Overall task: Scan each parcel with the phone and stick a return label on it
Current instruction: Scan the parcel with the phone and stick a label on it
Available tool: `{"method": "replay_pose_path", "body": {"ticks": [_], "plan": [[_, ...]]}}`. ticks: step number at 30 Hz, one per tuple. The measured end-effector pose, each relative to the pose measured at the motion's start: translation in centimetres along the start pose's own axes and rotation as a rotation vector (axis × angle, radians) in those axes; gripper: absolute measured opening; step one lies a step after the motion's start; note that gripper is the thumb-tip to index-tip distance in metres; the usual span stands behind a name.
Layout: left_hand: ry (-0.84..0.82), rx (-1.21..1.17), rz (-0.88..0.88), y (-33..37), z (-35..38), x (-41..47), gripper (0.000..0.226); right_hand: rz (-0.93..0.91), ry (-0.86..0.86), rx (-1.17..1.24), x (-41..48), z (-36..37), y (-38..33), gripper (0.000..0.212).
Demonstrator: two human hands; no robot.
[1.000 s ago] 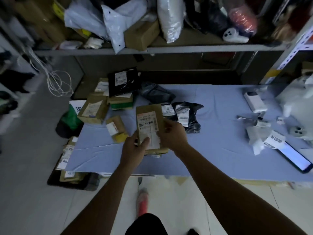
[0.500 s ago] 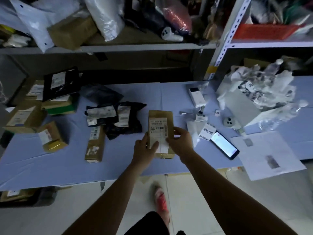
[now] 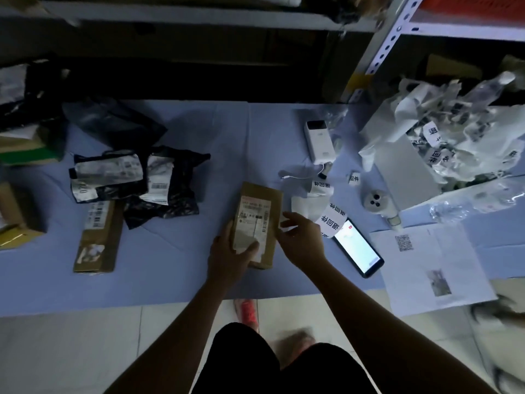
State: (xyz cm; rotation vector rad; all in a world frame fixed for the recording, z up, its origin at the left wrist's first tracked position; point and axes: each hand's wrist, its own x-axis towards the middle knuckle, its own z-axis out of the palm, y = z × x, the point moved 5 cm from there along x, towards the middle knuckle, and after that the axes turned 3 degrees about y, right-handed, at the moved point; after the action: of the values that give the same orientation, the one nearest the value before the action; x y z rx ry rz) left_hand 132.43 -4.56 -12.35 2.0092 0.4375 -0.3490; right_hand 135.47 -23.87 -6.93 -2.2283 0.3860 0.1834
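The left hand (image 3: 231,253) grips a small brown cardboard parcel (image 3: 260,214) with a white shipping label, its thumb pressed on the label, above the blue worktop (image 3: 170,265). The right hand (image 3: 301,240) is loosely spread and holds nothing, at the parcel's right edge. Right of the parcel lies a lit black phone (image 3: 356,247), with white printed return labels (image 3: 332,220) beside it.

Both bare forearms reach forward from the bottom of the view and converge. The left hand (image 3: 233,253) grips the lower left of a cardboard parcel (image 3: 258,191), its thumb lying across the face. The right hand (image 3: 302,240) is just beside the parcel's right edge, its fingers (image 3: 287,216) loosely extended; whether they touch it is unclear.
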Motion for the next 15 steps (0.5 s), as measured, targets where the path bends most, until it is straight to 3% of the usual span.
{"method": "replay_pose_path", "body": {"ticks": [3, 6, 9, 11, 15], "plan": [[0.061, -0.023, 0.022, 1.3, 0.5, -0.6, 0.091, -0.141, 0.103, -0.088, 1.3, -4.1, 0.7, 0.036], [0.131, 0.024, 0.0, 2.0, 1.4, -1.3, 0.088, -0.205, 0.184, -0.299, 2.8, -7.8, 3.4, 0.052], [0.234, 0.149, -0.02, 2.9, 2.1, -2.2, 0.086, -0.058, 0.068, -0.478, 3.9, -9.6, 8.0, 0.087], [0.267, 0.199, -0.015, 3.7, 2.5, -2.8, 0.085, 0.044, -0.036, -0.55, 4.3, -10.0, 11.2, 0.099], [0.298, 0.268, -0.041, 4.7, 3.4, -3.9, 0.08, 0.076, -0.086, -0.501, 4.6, -10.4, 14.3, 0.08]]}}
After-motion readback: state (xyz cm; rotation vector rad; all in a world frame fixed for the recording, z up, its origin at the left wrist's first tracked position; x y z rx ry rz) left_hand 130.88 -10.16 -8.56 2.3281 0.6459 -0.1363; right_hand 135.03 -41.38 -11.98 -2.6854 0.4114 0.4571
